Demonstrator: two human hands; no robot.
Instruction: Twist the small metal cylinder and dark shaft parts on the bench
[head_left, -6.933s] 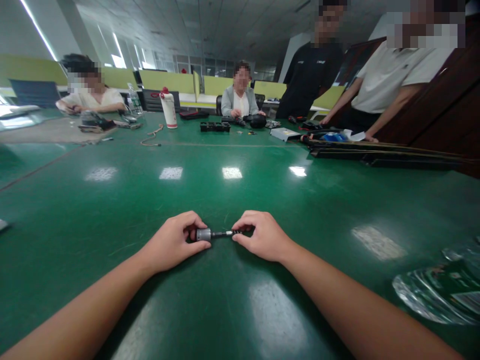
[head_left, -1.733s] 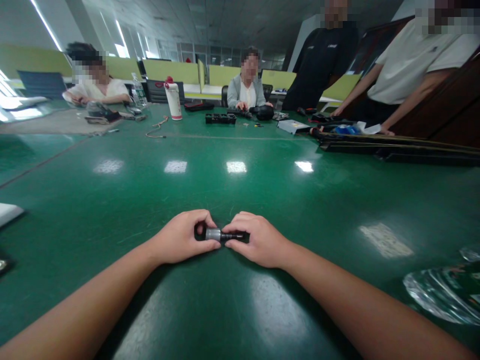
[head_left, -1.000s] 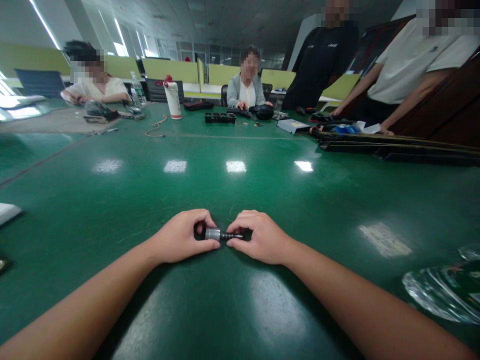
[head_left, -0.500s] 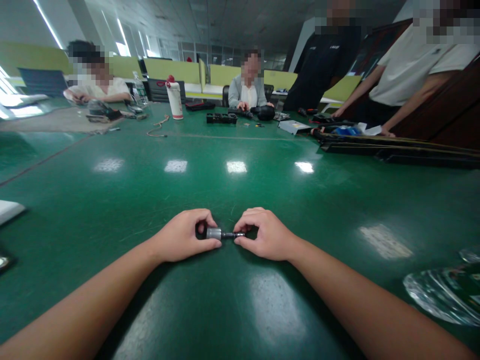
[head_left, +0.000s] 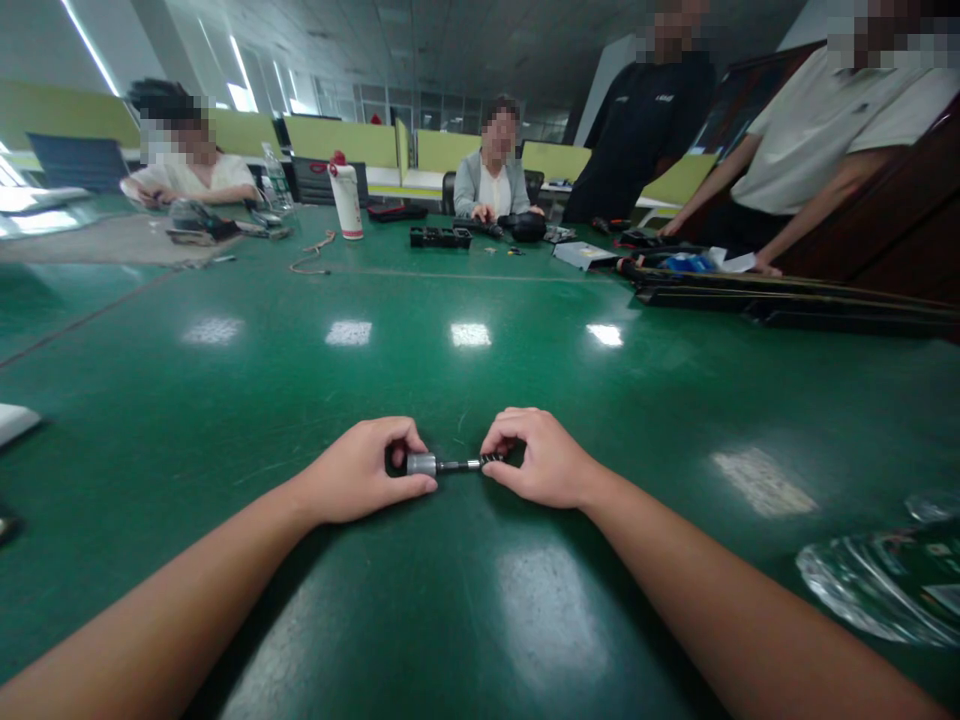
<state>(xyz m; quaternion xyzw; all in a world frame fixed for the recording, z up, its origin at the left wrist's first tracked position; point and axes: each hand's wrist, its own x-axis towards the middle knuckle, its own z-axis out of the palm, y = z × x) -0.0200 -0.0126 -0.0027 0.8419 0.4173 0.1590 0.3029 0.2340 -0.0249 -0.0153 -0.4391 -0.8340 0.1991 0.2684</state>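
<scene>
A small metal part lies level over the green table, with a silver cylinder at its left end and a thin dark shaft running right. My left hand is closed round the silver cylinder, thumb below and fingers above. At the shaft's right end is a dark, spiral-marked piece, pinched between the thumb and fingers of my right hand. The shaft shows bare between the two hands. Whether the spiral piece is joined to the shaft cannot be made out.
A clear plastic bottle lies at the right edge. Across the table stand a white tumbler and a black slotted part. Long dark panels lie at the back right. Several people are round the far side.
My right hand has moved a little right and up, away from my left hand. More of the shaft and the spiral piece shows. My left hand keeps its hold on the cylinder.
</scene>
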